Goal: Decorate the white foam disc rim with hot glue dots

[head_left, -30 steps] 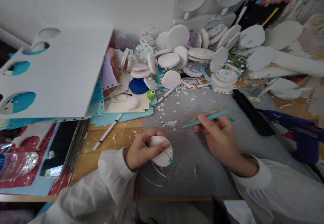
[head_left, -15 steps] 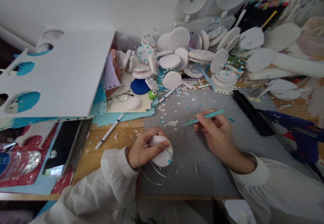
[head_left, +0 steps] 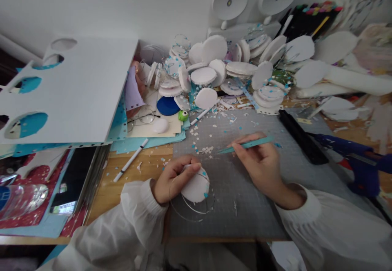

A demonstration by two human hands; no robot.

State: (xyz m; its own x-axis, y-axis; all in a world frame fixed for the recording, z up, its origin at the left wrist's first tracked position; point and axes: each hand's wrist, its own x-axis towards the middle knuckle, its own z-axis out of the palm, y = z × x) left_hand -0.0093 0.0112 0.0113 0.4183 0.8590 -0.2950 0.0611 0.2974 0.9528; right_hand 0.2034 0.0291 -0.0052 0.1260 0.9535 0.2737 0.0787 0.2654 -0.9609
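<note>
My left hand (head_left: 176, 179) is closed on a white round disc (head_left: 196, 187) with a few small blue pieces on its edge. Thin wire loops (head_left: 191, 209) curve out below the disc. In my right hand (head_left: 260, 161) are turquoise tweezers (head_left: 255, 142), pinched between thumb and fingers, their tips pointing left. Those tips hover close to a small heap of tiny white paper cutouts (head_left: 206, 150) on the grey cutting mat (head_left: 226, 205). Whether the tips hold a piece is too small to tell.
Many white discs (head_left: 203, 76) are piled at the back. To the right lie a black bar-shaped object (head_left: 301, 136) and a blue glue gun (head_left: 361, 161). A white board with round holes (head_left: 79, 87) stands left, near a white pen (head_left: 131, 159) and a green punch (head_left: 183, 115).
The tweezers have shifted slightly, their tips a little nearer the cutouts. My left hand has turned the disc a little, showing more blue pieces on its edge. The view has moved slightly.
</note>
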